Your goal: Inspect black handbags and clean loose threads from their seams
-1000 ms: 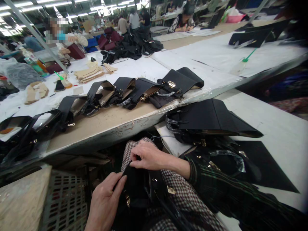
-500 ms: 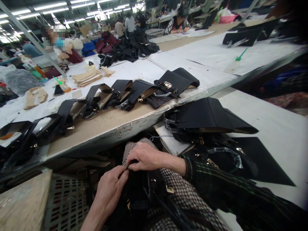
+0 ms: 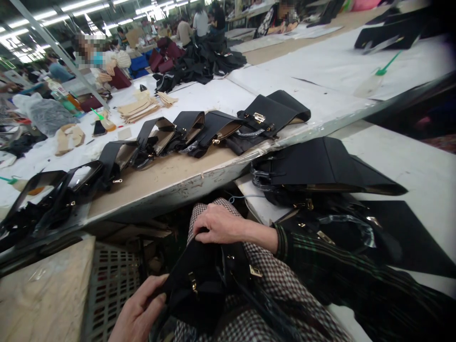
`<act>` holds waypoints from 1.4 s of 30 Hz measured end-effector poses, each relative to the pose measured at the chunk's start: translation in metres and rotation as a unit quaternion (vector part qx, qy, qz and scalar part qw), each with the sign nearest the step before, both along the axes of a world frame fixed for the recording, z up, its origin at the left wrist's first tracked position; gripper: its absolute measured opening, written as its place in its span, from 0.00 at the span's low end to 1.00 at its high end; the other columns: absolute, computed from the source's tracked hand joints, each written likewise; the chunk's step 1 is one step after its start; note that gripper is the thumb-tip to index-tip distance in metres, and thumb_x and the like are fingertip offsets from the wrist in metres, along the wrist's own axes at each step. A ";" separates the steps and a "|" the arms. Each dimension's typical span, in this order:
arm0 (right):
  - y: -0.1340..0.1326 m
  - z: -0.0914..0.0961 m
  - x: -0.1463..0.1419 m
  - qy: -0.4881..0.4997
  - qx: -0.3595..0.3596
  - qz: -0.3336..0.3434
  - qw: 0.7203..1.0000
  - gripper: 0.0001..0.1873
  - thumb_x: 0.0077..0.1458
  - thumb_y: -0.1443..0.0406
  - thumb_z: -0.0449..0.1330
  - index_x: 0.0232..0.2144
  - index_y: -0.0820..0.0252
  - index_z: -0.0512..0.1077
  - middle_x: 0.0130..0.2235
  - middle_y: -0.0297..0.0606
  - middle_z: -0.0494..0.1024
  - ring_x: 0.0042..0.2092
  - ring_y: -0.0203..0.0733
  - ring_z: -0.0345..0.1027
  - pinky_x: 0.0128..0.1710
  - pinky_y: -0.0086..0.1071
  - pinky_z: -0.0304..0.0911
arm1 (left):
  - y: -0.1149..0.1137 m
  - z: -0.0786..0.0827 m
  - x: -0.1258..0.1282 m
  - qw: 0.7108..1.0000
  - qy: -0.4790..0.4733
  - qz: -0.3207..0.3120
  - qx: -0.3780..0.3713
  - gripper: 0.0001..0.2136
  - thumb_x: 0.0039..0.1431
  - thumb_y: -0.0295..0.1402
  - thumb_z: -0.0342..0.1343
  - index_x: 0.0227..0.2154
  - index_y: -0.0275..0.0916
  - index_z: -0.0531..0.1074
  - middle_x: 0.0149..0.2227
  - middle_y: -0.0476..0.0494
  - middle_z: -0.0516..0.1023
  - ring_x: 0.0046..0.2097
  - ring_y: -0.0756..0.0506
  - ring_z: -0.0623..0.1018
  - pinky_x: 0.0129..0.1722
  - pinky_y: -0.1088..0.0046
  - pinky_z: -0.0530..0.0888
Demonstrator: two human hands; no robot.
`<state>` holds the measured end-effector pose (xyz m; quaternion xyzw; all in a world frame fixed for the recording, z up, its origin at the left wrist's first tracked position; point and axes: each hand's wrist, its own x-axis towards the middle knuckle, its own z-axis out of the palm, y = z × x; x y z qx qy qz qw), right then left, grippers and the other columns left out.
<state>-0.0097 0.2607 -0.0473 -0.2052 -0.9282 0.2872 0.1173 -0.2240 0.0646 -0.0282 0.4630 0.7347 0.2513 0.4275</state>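
A black handbag point(image 3: 203, 280) with small gold fittings lies on my lap, over checked trousers. My right hand point(image 3: 223, 225) is curled over the bag's top edge, fingers closed on it. My left hand point(image 3: 137, 313) holds the bag's lower left side, thumb on the leather and fingers tucked beneath. More black handbags point(image 3: 320, 171) are piled on the white table at my right, one with plastic-wrapped handles.
A row of black handbags point(image 3: 199, 130) lies along the long workbench point(image 3: 171, 183) ahead. Tan cut pieces point(image 3: 137, 109) and a heap of dark bags point(image 3: 199, 64) lie further back. A perforated crate point(image 3: 114, 285) stands under the bench. Other people work at distant tables.
My left hand has dropped from the bag's top edge near my right hand to its lower left side. The bag has opened out wider on my lap.
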 end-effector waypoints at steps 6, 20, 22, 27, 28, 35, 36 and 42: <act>-0.002 0.005 0.000 0.020 -0.007 -0.010 1.000 0.06 0.56 0.62 0.61 0.34 0.55 0.77 0.34 0.32 0.81 0.39 0.40 0.72 0.46 0.36 0.58 | 0.063 0.001 0.032 0.994 0.039 -0.088 0.055 0.14 0.59 0.43 0.56 0.45 0.43 0.71 0.42 0.48 0.79 0.42 0.45 0.77 0.42 0.73 0.71; -0.118 0.018 0.058 0.070 -0.133 -0.334 0.930 0.49 0.47 0.63 0.66 0.67 0.57 0.47 0.65 0.51 0.53 0.65 0.57 0.49 0.64 0.52 0.51 | 0.127 0.000 0.067 0.969 0.045 -0.233 0.075 0.18 0.52 0.28 0.53 0.47 0.41 0.71 0.40 0.47 0.80 0.42 0.43 0.78 0.42 0.71 0.70; -0.111 0.020 0.074 0.100 -0.154 -0.337 0.924 0.46 0.49 0.67 0.63 0.67 0.54 0.48 0.61 0.48 0.61 0.60 0.52 0.59 0.61 0.48 0.56 | 0.132 0.011 0.061 0.962 0.054 -0.259 0.071 0.15 0.50 0.26 0.52 0.41 0.40 0.75 0.38 0.49 0.81 0.42 0.42 0.78 0.42 0.72 0.70; -0.081 0.044 0.126 0.112 -0.233 -0.259 0.931 0.40 0.50 0.69 0.61 0.64 0.52 0.55 0.41 0.35 0.73 0.42 0.41 0.69 0.46 0.36 0.66 | 0.138 0.050 0.029 0.943 0.088 -0.320 0.029 0.10 0.47 0.25 0.53 0.31 0.39 0.77 0.28 0.53 0.78 0.34 0.45 0.76 0.33 0.76 0.67; -0.076 0.046 0.133 0.114 -0.251 -0.234 0.932 0.38 0.50 0.69 0.62 0.63 0.52 0.58 0.41 0.34 0.73 0.42 0.40 0.68 0.45 0.35 0.65 | 0.137 0.057 0.025 0.933 0.088 -0.349 0.002 0.11 0.47 0.25 0.53 0.32 0.40 0.78 0.28 0.54 0.78 0.33 0.46 0.76 0.31 0.77 0.67; -0.055 0.009 0.135 0.152 -0.413 -0.179 0.880 0.27 0.52 0.65 0.63 0.55 0.55 0.67 0.45 0.35 0.72 0.45 0.39 0.68 0.44 0.32 0.66 | 0.132 0.056 0.041 0.916 -0.023 -0.396 -0.057 0.17 0.48 0.23 0.54 0.42 0.44 0.73 0.41 0.52 0.78 0.44 0.45 0.75 0.44 0.74 0.69; -0.054 0.002 0.134 0.166 -0.415 -0.191 0.874 0.27 0.52 0.65 0.64 0.55 0.55 0.67 0.46 0.35 0.72 0.46 0.39 0.68 0.45 0.33 0.66 | 0.133 0.052 0.045 0.922 -0.064 -0.377 -0.060 0.17 0.50 0.24 0.55 0.44 0.44 0.70 0.42 0.52 0.77 0.46 0.45 0.75 0.46 0.73 0.69; -0.056 -0.011 0.134 0.218 -0.400 -0.213 0.864 0.29 0.47 0.64 0.69 0.52 0.57 0.68 0.45 0.37 0.75 0.48 0.41 0.69 0.50 0.36 0.64 | 0.141 0.030 0.049 0.932 -0.080 -0.354 -0.029 0.08 0.59 0.37 0.57 0.40 0.42 0.69 0.40 0.49 0.77 0.44 0.45 0.75 0.45 0.73 0.70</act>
